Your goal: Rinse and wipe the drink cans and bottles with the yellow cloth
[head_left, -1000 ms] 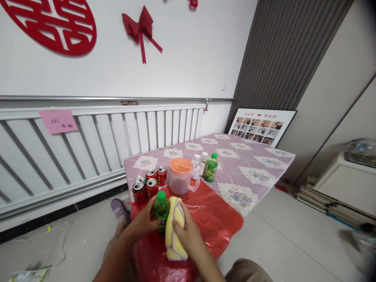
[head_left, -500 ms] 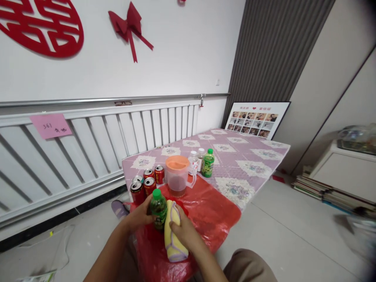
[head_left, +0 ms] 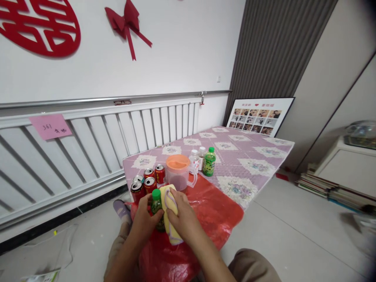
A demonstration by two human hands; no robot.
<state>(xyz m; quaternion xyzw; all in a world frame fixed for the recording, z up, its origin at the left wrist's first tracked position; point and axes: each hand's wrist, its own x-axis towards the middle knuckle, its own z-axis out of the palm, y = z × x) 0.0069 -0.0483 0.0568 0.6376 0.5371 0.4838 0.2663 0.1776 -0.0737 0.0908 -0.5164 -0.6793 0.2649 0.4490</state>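
My left hand (head_left: 146, 220) is wrapped round a green bottle (head_left: 156, 203) with a green cap, held over the red plastic sheet (head_left: 211, 215). My right hand (head_left: 182, 217) grips a folded yellow cloth (head_left: 168, 203) and presses it against the bottle's right side. Just behind stand several red cans (head_left: 148, 181) and a clear jug (head_left: 178, 174) with an orange lid.
A low table under a purple floral cloth (head_left: 246, 164) holds another green bottle (head_left: 209, 161) and two white bottles (head_left: 194, 158). White slatted panel (head_left: 96, 137) runs along the wall. A photo board (head_left: 258, 116) leans at the back; stacked books (head_left: 331, 192) lie on the floor at right.
My right hand has slid the yellow cloth upward along the bottle, and both hands sit a little higher and closer to the jug. The camera shifted slightly.
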